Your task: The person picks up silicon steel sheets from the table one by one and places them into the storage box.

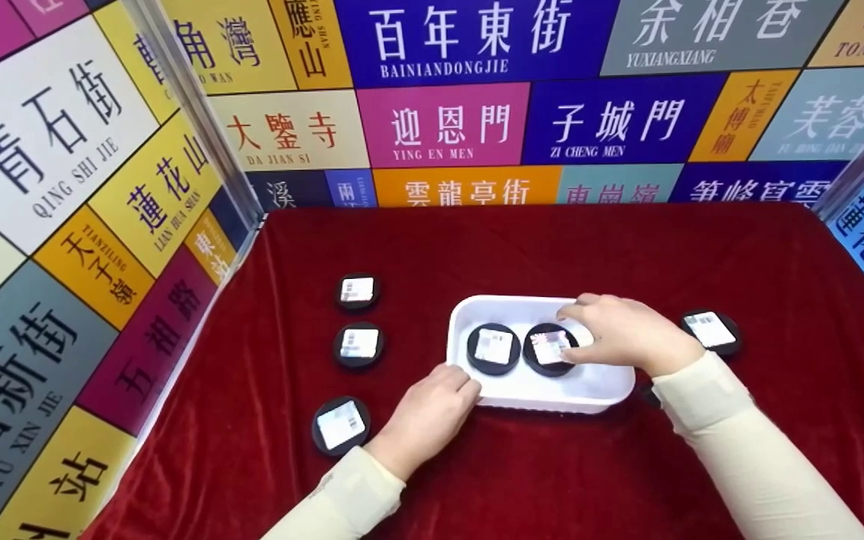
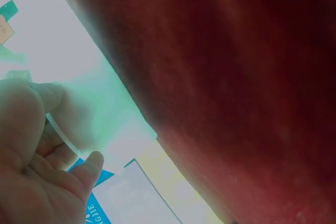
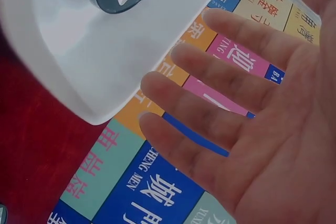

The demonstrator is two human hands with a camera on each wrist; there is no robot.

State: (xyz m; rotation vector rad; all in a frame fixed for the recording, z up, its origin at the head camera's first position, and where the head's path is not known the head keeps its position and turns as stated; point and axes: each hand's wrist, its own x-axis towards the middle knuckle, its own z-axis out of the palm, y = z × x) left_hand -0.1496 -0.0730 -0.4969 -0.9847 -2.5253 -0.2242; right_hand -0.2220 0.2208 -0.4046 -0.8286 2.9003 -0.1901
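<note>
A white plastic tray [image 1: 597,384] stands on the red cloth, with two black round discs in it, side by side. Both the left disc [image 1: 493,349] and the right disc [image 1: 548,349] bear white labels on top. My left hand [image 1: 432,409] grips the tray's front left corner, its thumb and fingers about the rim in the left wrist view. Over the tray's right half is my right hand [image 1: 619,334], thumb and fingers apart around the right disc. The right wrist view shows that hand's fingers fairly straight and spread, near the tray wall [image 3: 63,51], with nothing gripped.
Left of the tray lie three more labelled discs: a far one [image 1: 358,291], a middle one [image 1: 358,345] and a near one [image 1: 340,425]. Another disc [image 1: 711,331] sits beyond the right wrist. Sign-printed panels [image 1: 439,124] wall the red-clothed table.
</note>
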